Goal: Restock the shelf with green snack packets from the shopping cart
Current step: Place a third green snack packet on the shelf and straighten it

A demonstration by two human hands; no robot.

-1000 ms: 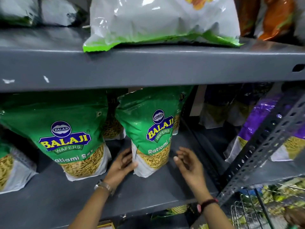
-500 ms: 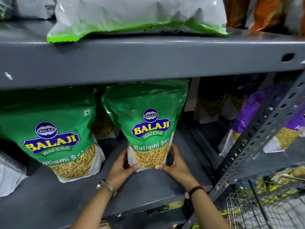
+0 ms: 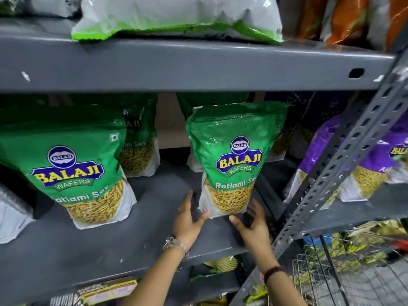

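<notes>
A green Balaji Ratlami Sev packet (image 3: 234,155) stands upright on the grey shelf board (image 3: 154,208), right of centre. Both of my hands are at its base. My left hand (image 3: 187,221) pinches the lower left corner, thumb on the front and fingers up along the side. Around the lower right corner is my right hand (image 3: 254,224), thumb under the front edge. A second green packet (image 3: 72,168) leans at the left, and a third (image 3: 139,149) stands behind it. The wire shopping cart (image 3: 353,266) at the lower right holds more green and yellow packets.
A slotted grey upright post (image 3: 344,155) slants just right of my right hand. Purple packets (image 3: 326,155) stand in the bay beyond it. The upper shelf edge (image 3: 176,65) runs overhead, carrying a white and green bag (image 3: 176,16) and orange packets (image 3: 344,18).
My hands went from spread beside the packet to closing on its base. The packet has turned upright and faces forward, and the view has shifted so it sits further right.
</notes>
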